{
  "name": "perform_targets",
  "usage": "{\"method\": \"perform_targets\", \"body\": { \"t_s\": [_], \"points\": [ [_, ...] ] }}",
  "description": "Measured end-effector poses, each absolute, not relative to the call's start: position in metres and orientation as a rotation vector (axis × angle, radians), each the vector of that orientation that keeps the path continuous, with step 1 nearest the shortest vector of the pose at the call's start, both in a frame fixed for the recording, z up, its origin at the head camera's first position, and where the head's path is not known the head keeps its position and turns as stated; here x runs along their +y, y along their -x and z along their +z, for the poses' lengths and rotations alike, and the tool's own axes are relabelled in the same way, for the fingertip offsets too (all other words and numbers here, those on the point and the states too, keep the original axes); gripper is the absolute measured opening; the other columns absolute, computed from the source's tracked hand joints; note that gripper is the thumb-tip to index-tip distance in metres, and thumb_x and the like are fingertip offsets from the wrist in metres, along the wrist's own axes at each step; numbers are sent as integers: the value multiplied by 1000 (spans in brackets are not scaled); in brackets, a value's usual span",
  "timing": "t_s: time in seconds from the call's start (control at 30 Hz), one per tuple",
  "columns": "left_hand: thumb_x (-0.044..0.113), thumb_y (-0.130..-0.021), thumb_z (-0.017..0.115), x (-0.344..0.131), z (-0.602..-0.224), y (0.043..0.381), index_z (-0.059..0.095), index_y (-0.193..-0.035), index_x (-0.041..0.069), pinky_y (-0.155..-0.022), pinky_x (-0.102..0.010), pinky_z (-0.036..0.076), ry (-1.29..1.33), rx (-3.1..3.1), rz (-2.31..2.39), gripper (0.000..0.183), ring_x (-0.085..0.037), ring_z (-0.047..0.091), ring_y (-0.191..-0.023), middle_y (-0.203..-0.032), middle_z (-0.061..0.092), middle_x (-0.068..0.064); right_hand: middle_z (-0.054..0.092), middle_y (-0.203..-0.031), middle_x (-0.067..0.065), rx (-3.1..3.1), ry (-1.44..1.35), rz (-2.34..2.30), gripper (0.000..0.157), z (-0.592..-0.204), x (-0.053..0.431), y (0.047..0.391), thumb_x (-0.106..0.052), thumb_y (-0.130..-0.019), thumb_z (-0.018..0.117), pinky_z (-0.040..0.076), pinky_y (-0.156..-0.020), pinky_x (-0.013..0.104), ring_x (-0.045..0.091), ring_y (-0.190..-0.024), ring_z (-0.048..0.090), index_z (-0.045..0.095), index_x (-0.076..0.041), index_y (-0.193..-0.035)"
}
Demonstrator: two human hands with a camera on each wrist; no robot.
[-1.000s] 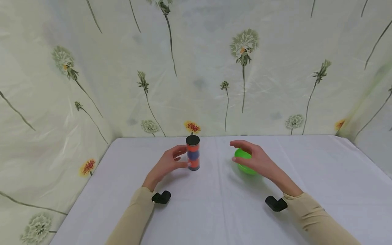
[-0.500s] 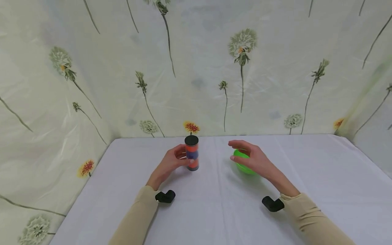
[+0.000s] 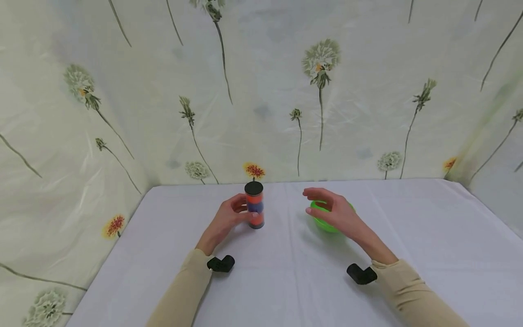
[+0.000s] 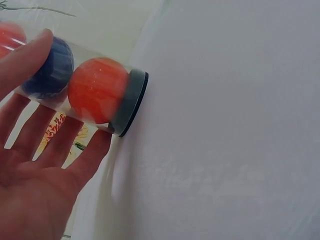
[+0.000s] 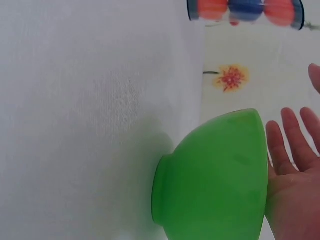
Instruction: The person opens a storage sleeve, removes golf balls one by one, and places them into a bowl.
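Note:
A clear plastic tube [image 3: 256, 206] with black end caps stands upright on the white cloth. Inside it are stacked two orange balls and a blue one between them. My left hand [image 3: 226, 221] grips the tube from the left: the thumb [image 4: 31, 57] lies across the near side, the fingers [image 4: 92, 150] reach round behind. My right hand [image 3: 342, 217] is over a green bowl [image 5: 215, 175], fingers spread and a little bent, thumb apart from them, nothing held. In the right wrist view the palm is right at the bowl's rim. The hand covers part of the bowl in the head view.
A white cloth [image 3: 269, 281] covers the table. Behind and at the sides hangs a curtain [image 3: 261, 91] printed with dandelions, meeting the table's back edge. Each wrist carries a small black camera [image 3: 221, 264] at the cuff. Between tube and bowl lies a stretch of cloth.
My left hand has moved in against the tube, and its thumb now lies across the front. The right hand stays over the bowl, and the whole view has shifted slightly.

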State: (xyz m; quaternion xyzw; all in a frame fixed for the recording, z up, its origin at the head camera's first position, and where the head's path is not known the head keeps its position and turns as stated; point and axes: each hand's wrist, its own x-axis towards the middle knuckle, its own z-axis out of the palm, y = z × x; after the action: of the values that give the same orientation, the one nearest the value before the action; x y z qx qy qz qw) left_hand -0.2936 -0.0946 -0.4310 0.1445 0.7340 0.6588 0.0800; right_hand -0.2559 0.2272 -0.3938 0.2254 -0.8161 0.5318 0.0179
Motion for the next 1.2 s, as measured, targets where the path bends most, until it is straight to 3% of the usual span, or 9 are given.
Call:
{"method": "perform_targets", "body": {
  "t_s": [0.13,0.33,0.57,0.9,1.2],
  "points": [
    [11,-81,79,-96,-432,292,63,-129,15,-103,-47,39,-425,2206,1989,51,-28,55,-120,-129,61,-6,56,-136,7,-2533,-700,1659,50,-395,227,256,-19,-93,70,39,-105,46,28,-126,50,53,-7,-138],
    [11,-79,80,-98,-434,292,65,-126,17,-102,-46,40,-406,2221,1974,50,-27,55,-119,-127,62,-3,56,-136,8,-2514,-700,1686,51,-394,226,254,-18,-92,71,40,-104,43,22,-124,52,53,-7,-138],
    [12,-77,80,-98,-432,288,65,-125,19,-100,-47,41,-383,2231,1951,51,-26,54,-119,-126,62,-1,56,-136,5,-2512,-687,1707,49,-393,226,253,-18,-92,71,40,-104,43,24,-125,51,54,-9,-138],
    [15,-77,82,-100,-427,285,67,-121,21,-96,-48,43,-400,2257,1911,47,-24,55,-118,-124,62,0,56,-136,6,-2524,-697,1711,48,-391,224,252,-20,-93,70,45,-98,27,25,-124,53,54,-12,-138],
    [19,-77,83,-97,-418,283,67,-121,24,-91,-46,45,-437,2290,1845,47,-23,55,-115,-121,63,0,56,-137,8,-2523,-708,1685,48,-388,220,250,-21,-93,70,45,-99,28,24,-123,54,54,-12,-138]
  ]
}}
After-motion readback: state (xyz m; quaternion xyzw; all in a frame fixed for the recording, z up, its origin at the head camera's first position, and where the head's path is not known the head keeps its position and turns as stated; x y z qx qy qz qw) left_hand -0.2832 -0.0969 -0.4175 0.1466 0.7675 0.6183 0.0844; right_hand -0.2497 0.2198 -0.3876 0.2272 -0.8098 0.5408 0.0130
